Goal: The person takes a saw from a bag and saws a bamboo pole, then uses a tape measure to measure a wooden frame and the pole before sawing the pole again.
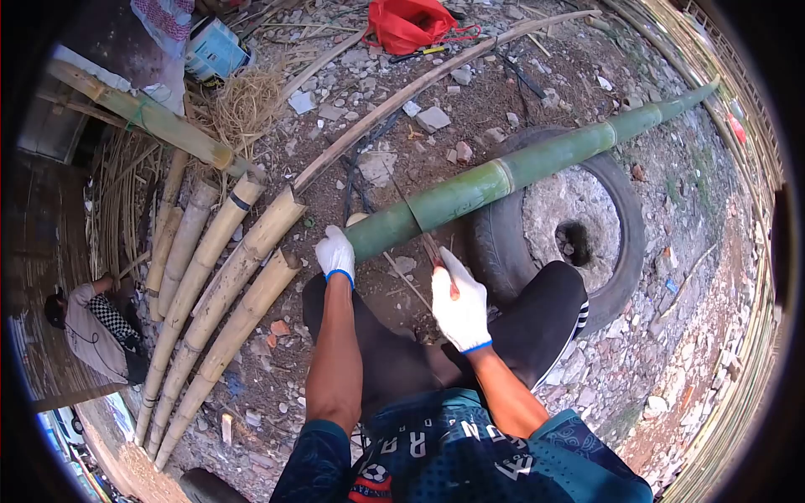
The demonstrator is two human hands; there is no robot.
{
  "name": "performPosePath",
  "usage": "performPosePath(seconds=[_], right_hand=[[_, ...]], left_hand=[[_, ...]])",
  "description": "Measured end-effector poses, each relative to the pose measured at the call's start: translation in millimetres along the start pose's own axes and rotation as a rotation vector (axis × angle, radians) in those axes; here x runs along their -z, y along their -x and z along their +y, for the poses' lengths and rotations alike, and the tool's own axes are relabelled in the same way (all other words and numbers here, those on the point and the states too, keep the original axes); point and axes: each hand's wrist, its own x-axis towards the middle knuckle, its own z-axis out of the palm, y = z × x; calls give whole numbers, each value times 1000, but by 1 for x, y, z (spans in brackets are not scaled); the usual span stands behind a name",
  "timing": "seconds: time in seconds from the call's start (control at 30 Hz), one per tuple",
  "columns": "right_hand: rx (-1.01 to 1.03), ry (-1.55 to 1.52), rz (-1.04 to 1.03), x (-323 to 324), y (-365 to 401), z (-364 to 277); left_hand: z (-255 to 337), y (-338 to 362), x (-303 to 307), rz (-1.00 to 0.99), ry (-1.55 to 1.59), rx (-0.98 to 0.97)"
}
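A thick green bamboo pole (470,191) slants across the view, with its near end in front of my knees. My left hand (336,253), in a white glove, grips the pole at that near end. My right hand (459,302), also gloved in white, is closed round the handle of a hand saw (431,250). The saw's thin blade crosses the green pole a short way right of my left hand and touches it. Beneath the pole lies an old tyre (495,251) with a concrete filling (553,201) that has a hole in it.
Several dry bamboo poles (226,314) lie at left, beside a seated person (96,331). A long bamboo strip (402,94) arcs behind the green pole. At the back are a red bag (409,25) and a paint bucket (215,52). Rubble covers the ground.
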Motion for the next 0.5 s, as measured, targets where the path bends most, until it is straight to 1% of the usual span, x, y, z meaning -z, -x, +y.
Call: performPosePath(seconds=[0.03,0.07,0.1,0.13,0.17,0.2,0.23,0.27,0.3,0.37,0.4,0.43,0.5], right_hand=[[50,-114,-6,21,37,15],[-108,-133,-87,63,67,-6],[18,-49,-13,72,79,-4],[-95,-18,-102,69,76,-5],[-200,2,-163,57,58,-6],[-86,-27,-103,28,26,0],[-10,30,-41,-3,-6,5],[-158,-108,-81,-21,-32,1],[-100,-129,-33,-29,-44,2],[-192,-150,-99,-18,-30,3],[-136,-101,-71,-6,-13,1],[-76,-58,-40,6,11,-1],[-114,-109,-34,58,78,0]], left_hand=[[-10,-5,-6,6,-24,15],[16,18,10,-55,19,86],[21,32,19,-101,111,77],[17,35,20,-90,105,82],[23,34,19,-87,104,58],[23,30,12,-87,118,45],[13,25,8,-54,111,-8],[6,22,9,-16,100,-60],[6,25,14,-8,98,-62],[15,30,13,7,1,-34],[14,27,12,-11,37,-34],[7,17,5,32,-3,-56],[7,18,5,-25,126,11]])
